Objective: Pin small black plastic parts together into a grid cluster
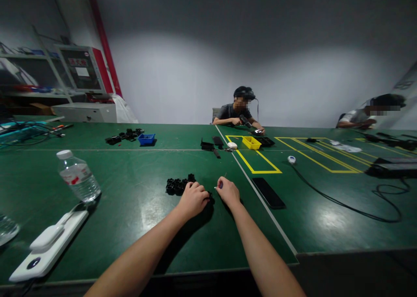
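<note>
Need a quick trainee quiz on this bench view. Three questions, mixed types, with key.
1. Multiple choice: of these, which is nearest the left hand?
A) yellow tray
B) cluster of black parts
C) blue tray

2. True or false: the bottle with the red-and-white label has a white cap on.

3. Fill in, from the wearer's viewpoint: the flat black slab lies to the ____ of the right hand.

Key: 1. B; 2. True; 3. right
</note>
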`<action>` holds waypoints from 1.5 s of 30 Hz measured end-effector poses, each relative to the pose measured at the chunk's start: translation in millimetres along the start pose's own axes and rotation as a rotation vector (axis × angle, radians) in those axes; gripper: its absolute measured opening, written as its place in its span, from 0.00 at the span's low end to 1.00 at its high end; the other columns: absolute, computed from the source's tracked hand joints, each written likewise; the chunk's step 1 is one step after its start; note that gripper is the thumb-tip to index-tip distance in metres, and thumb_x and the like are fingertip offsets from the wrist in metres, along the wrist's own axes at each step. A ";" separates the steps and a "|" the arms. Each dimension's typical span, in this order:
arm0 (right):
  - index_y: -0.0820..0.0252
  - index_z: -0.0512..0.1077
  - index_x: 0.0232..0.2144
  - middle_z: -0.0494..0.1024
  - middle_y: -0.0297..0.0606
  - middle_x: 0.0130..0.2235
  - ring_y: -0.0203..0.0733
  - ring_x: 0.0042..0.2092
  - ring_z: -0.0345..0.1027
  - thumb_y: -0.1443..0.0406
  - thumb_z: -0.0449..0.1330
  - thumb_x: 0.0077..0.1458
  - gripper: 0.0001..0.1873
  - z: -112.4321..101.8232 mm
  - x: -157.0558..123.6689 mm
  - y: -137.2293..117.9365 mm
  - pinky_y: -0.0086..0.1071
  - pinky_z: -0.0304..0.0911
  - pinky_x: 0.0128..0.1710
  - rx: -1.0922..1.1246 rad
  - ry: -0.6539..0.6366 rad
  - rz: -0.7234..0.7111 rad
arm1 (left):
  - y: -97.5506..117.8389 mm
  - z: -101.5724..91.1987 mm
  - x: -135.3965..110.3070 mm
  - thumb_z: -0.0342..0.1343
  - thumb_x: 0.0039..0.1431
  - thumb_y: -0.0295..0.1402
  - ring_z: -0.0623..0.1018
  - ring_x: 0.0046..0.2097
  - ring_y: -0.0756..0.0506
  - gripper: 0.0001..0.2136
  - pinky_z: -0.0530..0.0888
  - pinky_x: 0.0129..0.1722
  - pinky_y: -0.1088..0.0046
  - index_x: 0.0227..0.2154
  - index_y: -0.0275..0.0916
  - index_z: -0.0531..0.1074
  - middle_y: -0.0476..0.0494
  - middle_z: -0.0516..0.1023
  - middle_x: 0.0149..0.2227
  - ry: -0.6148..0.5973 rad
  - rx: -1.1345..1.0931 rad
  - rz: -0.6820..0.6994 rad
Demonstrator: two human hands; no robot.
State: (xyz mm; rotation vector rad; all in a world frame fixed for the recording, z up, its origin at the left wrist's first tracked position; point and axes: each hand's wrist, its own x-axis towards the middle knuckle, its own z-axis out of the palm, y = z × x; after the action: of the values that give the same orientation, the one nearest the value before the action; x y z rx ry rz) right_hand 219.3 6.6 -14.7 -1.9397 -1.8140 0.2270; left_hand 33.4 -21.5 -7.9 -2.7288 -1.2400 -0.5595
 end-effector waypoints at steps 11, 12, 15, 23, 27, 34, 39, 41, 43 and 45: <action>0.53 0.70 0.30 0.77 0.33 0.31 0.39 0.33 0.70 0.67 0.63 0.51 0.04 -0.4 1.1 0.1 0.28 0.48 0.27 0.040 -0.003 0.028 | 1.0 -0.4 0.1 0.54 0.62 0.39 0.69 0.43 0.42 0.08 0.59 0.47 0.59 0.35 0.44 0.77 0.43 0.75 0.34 0.026 -0.012 -0.007; 0.53 0.70 0.30 0.77 0.33 0.31 0.39 0.33 0.70 0.67 0.63 0.51 0.04 -0.4 1.3 0.4 0.28 0.48 0.27 0.038 -0.007 0.031 | 1.1 -1.2 0.2 0.53 0.62 0.40 0.69 0.43 0.42 0.09 0.60 0.47 0.59 0.35 0.44 0.77 0.43 0.75 0.34 0.035 -0.017 -0.006; 0.53 0.71 0.30 0.78 0.33 0.31 0.39 0.33 0.70 0.67 0.63 0.51 0.04 -0.3 2.0 1.3 0.29 0.49 0.27 0.036 -0.014 0.042 | 1.1 -4.1 0.5 0.51 0.64 0.40 0.70 0.43 0.43 0.11 0.60 0.47 0.60 0.35 0.43 0.77 0.43 0.76 0.35 0.057 -0.037 -0.006; 0.52 0.71 0.29 0.78 0.33 0.31 0.40 0.33 0.71 0.66 0.64 0.50 0.05 -2.9 2.9 3.3 0.29 0.48 0.26 0.059 0.005 0.070 | -2.1 -11.4 1.3 0.48 0.66 0.39 0.70 0.42 0.43 0.13 0.61 0.46 0.62 0.35 0.44 0.77 0.43 0.77 0.35 0.071 -0.068 -0.040; 0.53 0.71 0.28 0.77 0.33 0.31 0.40 0.32 0.70 0.66 0.64 0.49 0.05 -4.1 2.7 3.4 0.28 0.50 0.26 0.099 0.031 0.084 | -6.5 -11.1 1.4 0.49 0.65 0.38 0.70 0.42 0.43 0.11 0.61 0.46 0.63 0.37 0.45 0.77 0.44 0.77 0.36 0.092 -0.079 -0.063; 0.57 0.67 0.22 0.73 0.30 0.24 0.36 0.27 0.65 0.66 0.65 0.43 0.09 5.2 7.0 -1.1 0.28 0.57 0.29 0.645 0.128 -0.083 | -15.1 -9.6 2.3 0.51 0.64 0.38 0.71 0.45 0.43 0.10 0.63 0.45 0.64 0.42 0.46 0.76 0.44 0.78 0.38 0.121 -0.118 -0.114; 0.59 0.66 0.22 0.75 0.31 0.24 0.34 0.24 0.63 0.59 0.71 0.35 0.18 7.9 -0.1 -17.8 0.27 0.58 0.24 1.143 -0.092 -0.103 | -17.2 -8.6 3.0 0.54 0.63 0.38 0.72 0.44 0.44 0.11 0.65 0.44 0.66 0.46 0.46 0.75 0.44 0.78 0.39 0.176 -0.135 -0.116; 0.59 0.65 0.21 0.73 0.29 0.22 0.32 0.22 0.62 0.59 0.73 0.33 0.20 5.5 -4.7 -23.8 0.26 0.57 0.23 1.230 -0.156 -0.089 | -18.9 -6.1 3.2 0.53 0.64 0.39 0.72 0.42 0.45 0.11 0.65 0.43 0.67 0.45 0.46 0.75 0.45 0.78 0.39 0.215 -0.135 -0.093; 0.59 0.65 0.21 0.71 0.27 0.20 0.31 0.20 0.59 0.59 0.74 0.31 0.21 2.7 -8.1 -27.3 0.25 0.55 0.21 1.278 -0.209 -0.074 | -21.2 -2.5 3.5 0.53 0.64 0.39 0.73 0.40 0.46 0.11 0.65 0.41 0.68 0.44 0.46 0.77 0.45 0.78 0.37 0.275 -0.139 -0.052; 0.59 0.64 0.20 0.70 0.26 0.19 0.30 0.19 0.58 0.60 0.74 0.30 0.22 0.6 -9.7 -28.4 0.25 0.52 0.19 1.311 -0.233 -0.064 | -23.8 1.4 3.9 0.53 0.64 0.39 0.73 0.38 0.47 0.11 0.65 0.39 0.69 0.42 0.45 0.78 0.45 0.78 0.36 0.341 -0.148 -0.005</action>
State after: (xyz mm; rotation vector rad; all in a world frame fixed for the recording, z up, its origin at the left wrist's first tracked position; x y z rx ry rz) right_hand 192.5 -2.3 -4.6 -0.9097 -1.2233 1.2718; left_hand 18.5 -2.6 -9.4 -2.5912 -1.1592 -1.1026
